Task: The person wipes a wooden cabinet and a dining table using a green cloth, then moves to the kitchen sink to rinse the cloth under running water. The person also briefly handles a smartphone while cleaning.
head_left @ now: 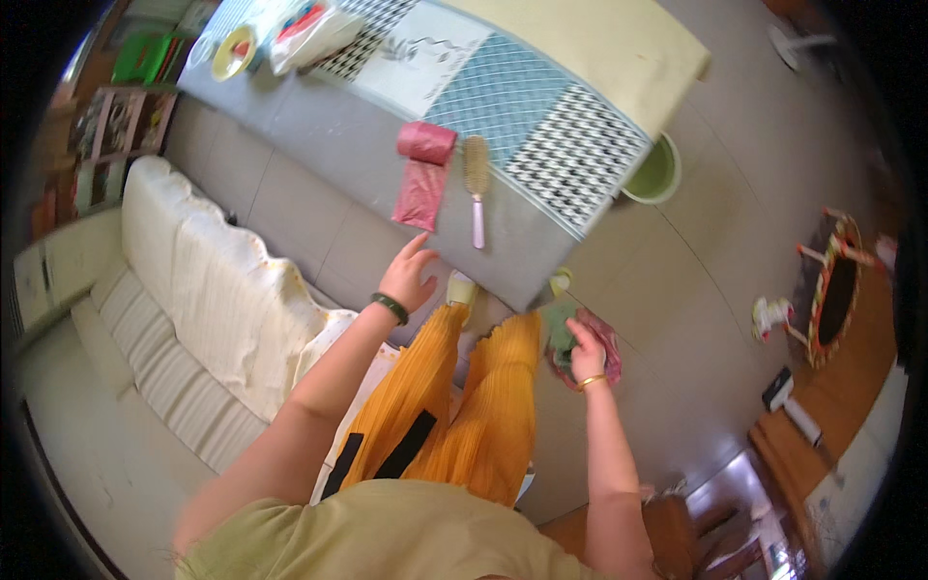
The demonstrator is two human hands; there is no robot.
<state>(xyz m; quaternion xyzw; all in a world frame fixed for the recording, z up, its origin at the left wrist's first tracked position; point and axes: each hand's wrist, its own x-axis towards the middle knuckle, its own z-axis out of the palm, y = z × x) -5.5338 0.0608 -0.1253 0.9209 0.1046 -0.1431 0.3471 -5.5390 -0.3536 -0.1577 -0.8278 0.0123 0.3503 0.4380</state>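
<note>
On the grey table edge lies a roll of pink plastic bags [428,143] with its loose end hanging toward me. My left hand [410,277], a dark green bangle at its wrist, is just short of that end. Its fingers are apart and hold nothing; whether a fingertip touches the plastic I cannot tell. Right of the roll rests a hairbrush [476,181] with a pale purple handle. My right hand [589,355], with a gold bangle, is low beside my knee, over a pink plastic bag [607,341] and a green crumpled piece [559,326]. Blur hides whether it grips either.
A patterned tablecloth [500,87] covers part of the table. A white plastic bag [315,36] and a yellow bowl [234,53] stand at its far left. The sofa [217,290] is on my left. A green bucket [656,170] sits on the floor beyond the table corner.
</note>
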